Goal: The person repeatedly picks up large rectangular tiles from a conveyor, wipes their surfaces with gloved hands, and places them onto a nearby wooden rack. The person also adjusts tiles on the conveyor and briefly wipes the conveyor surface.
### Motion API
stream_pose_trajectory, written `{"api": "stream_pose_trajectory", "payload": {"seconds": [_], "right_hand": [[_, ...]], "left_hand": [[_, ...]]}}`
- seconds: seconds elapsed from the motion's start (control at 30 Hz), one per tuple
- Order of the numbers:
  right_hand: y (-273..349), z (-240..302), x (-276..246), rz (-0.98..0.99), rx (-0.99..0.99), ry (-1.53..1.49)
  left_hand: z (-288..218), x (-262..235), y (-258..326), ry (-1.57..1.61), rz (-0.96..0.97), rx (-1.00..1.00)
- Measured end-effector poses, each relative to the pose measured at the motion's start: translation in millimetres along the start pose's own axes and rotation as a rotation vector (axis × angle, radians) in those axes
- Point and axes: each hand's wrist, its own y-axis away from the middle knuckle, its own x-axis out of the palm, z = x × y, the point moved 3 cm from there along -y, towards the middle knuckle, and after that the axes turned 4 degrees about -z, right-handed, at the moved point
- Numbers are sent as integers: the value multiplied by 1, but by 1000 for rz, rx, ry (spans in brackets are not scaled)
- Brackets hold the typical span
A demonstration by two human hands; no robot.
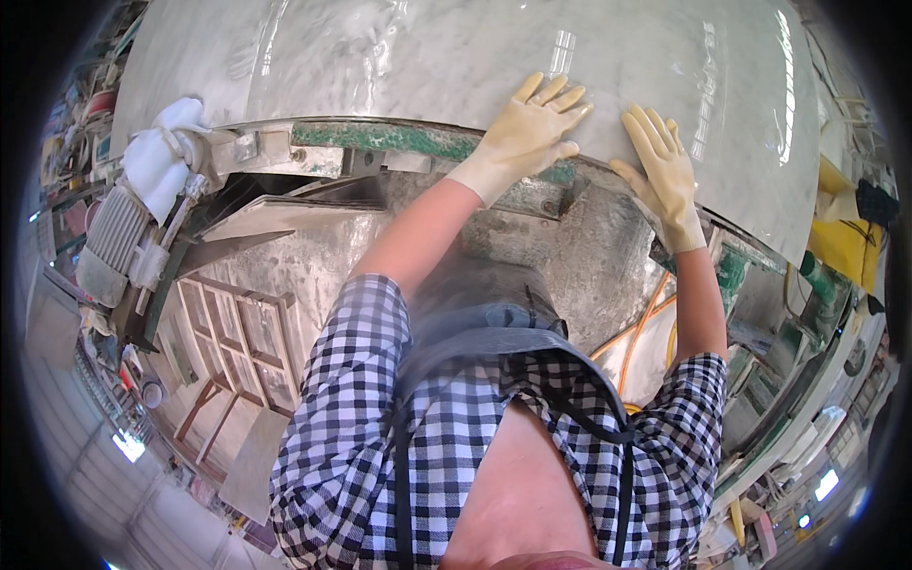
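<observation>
A large polished slab of pale grey, marble-like stone [427, 66] spans the top of the view, with bright light streaks reflected in it. Both my hands wear cream rubber gloves. My left hand [527, 131] lies on the slab near its front edge, fingers spread and thumb pointing right. Beside it, my right hand [665, 171] rests at the same edge with its fingers stretched forward and its thumb out to the left. Neither hand grips anything.
Under the slab runs a worn green metal frame [380, 139]. A ribbed motor [116, 228] with white wrapping [157, 171] stands at the left. A wooden rack [237, 332] is lower left. An orange hose [635, 342] hangs by my right arm; yellow material [844, 249] is far right.
</observation>
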Motion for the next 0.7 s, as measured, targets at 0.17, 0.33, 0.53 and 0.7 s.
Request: {"api": "stream_pose_trajectory", "payload": {"seconds": [0.17, 0.33, 0.53, 0.7], "right_hand": [[-5, -1, 0, -11, -62, -50], [1, 2, 9, -37, -49, -22], [-1, 28, -1, -133, 59, 41], [17, 90, -6, -159, 109, -50]], "left_hand": [[-2, -2, 5, -61, 12, 77], [0, -2, 6, -86, 65, 91], [0, -3, 5, -54, 55, -16], [-5, 7, 7, -131, 109, -155]]}}
